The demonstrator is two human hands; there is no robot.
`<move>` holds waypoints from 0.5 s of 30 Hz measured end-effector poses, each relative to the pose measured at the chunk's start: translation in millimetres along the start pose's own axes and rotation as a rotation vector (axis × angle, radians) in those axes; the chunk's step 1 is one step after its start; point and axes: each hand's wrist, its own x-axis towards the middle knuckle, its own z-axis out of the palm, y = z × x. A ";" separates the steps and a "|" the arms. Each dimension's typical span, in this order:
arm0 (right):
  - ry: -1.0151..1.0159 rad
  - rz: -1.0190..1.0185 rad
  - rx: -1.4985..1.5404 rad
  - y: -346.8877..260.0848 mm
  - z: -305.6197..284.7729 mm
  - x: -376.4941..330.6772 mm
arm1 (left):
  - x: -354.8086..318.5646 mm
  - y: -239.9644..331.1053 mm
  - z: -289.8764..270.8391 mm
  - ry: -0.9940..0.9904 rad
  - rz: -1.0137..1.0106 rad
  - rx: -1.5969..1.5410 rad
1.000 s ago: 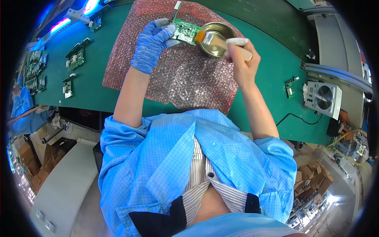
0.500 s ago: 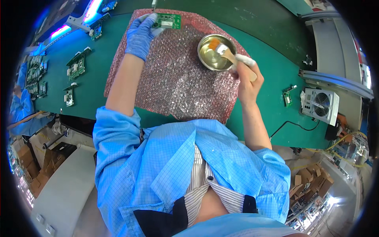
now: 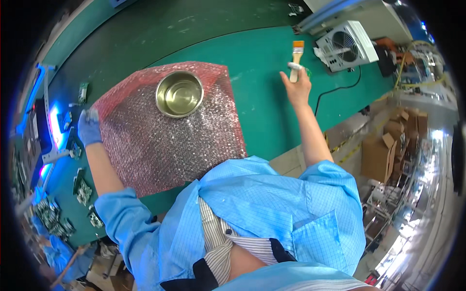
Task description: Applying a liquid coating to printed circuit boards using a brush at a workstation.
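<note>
My right hand [image 3: 298, 87] is closed around the wooden handle of a flat paintbrush [image 3: 297, 58], its orange bristles pointing away from me. A white cover sits on one finger, and the thumb sticks out to the left. Beneath this hand, a green circuit board [image 3: 307, 73] is mostly hidden. My blue-gloved left hand [image 3: 89, 128] is at the left edge of a pinkish bubble-wrap sheet [image 3: 165, 145]. Just beyond its blurred fingertips is another small green board [image 3: 83, 92]; whether they grip it I cannot tell. A round metal bowl [image 3: 161, 99] with yellowish liquid stands on the wrap.
A white fan unit [image 3: 344, 46] stands at the far right, its black cable [image 3: 323, 92] trailing over the green table [image 3: 264, 111]. Several circuit boards [image 3: 83, 191] lie at the left, near a lit lamp frame [image 3: 56, 127]. Another person's blue sleeve [image 3: 58, 254] shows at lower left.
The paintbrush has left the bowl and moved right, toward the fan unit, in my right hand. My left hand is now lower at the wrap's left edge. The whole view has turned.
</note>
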 end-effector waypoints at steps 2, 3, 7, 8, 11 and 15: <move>-0.056 0.083 0.021 34.5 -11.4 3.8 | -23.4 5.1 1.9 -0.040 -0.009 0.038; -0.054 0.022 -0.029 49.8 -14.3 6.6 | -36.8 7.4 5.3 -0.067 -0.008 0.044; -0.138 -0.064 -0.255 90.2 -21.5 6.8 | -94.2 14.5 37.2 -0.055 0.046 0.166; -0.176 -0.008 -0.241 95.8 -22.9 6.9 | -110.0 14.6 47.7 -0.080 0.071 0.207; -0.293 0.166 -0.143 100.6 -24.5 6.8 | -155.8 9.3 83.5 -0.195 0.092 0.335; -0.328 0.187 -0.105 77.6 -27.6 4.5 | -209.8 -8.4 138.4 -0.312 0.175 0.520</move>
